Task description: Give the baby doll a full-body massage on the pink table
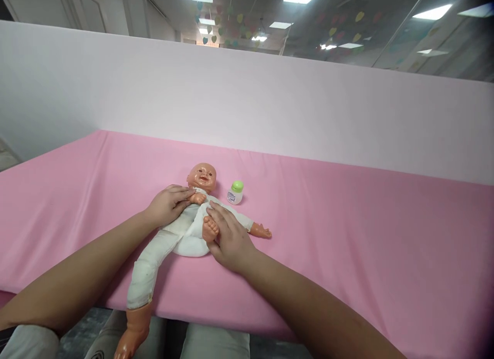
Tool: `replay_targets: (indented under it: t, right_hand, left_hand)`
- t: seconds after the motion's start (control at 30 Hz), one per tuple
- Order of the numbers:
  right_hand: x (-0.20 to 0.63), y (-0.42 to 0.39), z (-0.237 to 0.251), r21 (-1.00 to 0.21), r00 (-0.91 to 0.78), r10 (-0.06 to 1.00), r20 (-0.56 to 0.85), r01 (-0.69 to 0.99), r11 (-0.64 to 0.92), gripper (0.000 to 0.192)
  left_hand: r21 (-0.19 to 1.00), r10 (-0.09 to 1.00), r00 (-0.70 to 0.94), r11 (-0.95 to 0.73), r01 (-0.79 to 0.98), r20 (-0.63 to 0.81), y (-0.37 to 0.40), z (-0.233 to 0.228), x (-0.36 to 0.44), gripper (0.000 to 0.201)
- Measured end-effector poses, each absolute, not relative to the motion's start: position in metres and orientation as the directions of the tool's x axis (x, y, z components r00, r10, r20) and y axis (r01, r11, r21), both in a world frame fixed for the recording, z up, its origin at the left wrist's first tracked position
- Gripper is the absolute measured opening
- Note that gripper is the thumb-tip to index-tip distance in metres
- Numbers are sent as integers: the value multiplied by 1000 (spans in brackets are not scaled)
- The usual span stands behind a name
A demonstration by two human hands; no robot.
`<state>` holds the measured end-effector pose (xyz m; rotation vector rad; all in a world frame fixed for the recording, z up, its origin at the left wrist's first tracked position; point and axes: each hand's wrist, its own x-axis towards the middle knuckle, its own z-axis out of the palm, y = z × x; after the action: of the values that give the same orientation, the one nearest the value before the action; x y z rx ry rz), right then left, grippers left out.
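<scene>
And here, on the pink cover [347, 235], the doll [185, 221] lies on its back, just left of the jar [234, 195] and reaching nearer the person; the left hand [170, 204], left of the jar, has its fingers over the doll's chest and little hand, though whether they pinch or merely rest I can't tell; the right hand [231, 240], on the near side of the jar, wraps the raised foot [210, 229], thumb beneath; a loosened thumb could let that leg spring out; the other leg [144, 276], well toward the person from the jar, overhangs the edge, so its weight could drag the doll down; a sideways twist might topple the jar.
</scene>
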<state>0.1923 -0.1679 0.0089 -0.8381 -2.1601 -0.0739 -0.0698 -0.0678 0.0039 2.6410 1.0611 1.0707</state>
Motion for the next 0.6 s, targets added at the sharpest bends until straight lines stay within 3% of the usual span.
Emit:
replay_targets:
  t: [0.1,0.2,0.37,0.5,0.6]
  right_hand:
    - [191,-172,7,-151,-489,458,743,544,825,56]
    - [191,-188,11,-50,-523,307,795,447,893,50]
    - [178,-216,8,10,-708,108,698,161,987,32]
    - [163,-220,-8,-23,-847,12,532,-1,1000,29]
    - [162,-218,-12,-25,-860,9,511,-5,1000,28]
  left_hand:
    - [395,694,423,-696,600,582,-72,6,-70,41]
    - [579,818,172,-520,628,548,-75,5,-72,44]
    - [929,887,-366,-153,338,280,-52,-6,-94,45]
    - [989,835,-547,22,146,62,-36,-12,-109,40]
    - [978,848,-506,-62,198,156,-44,-9,-102,43]
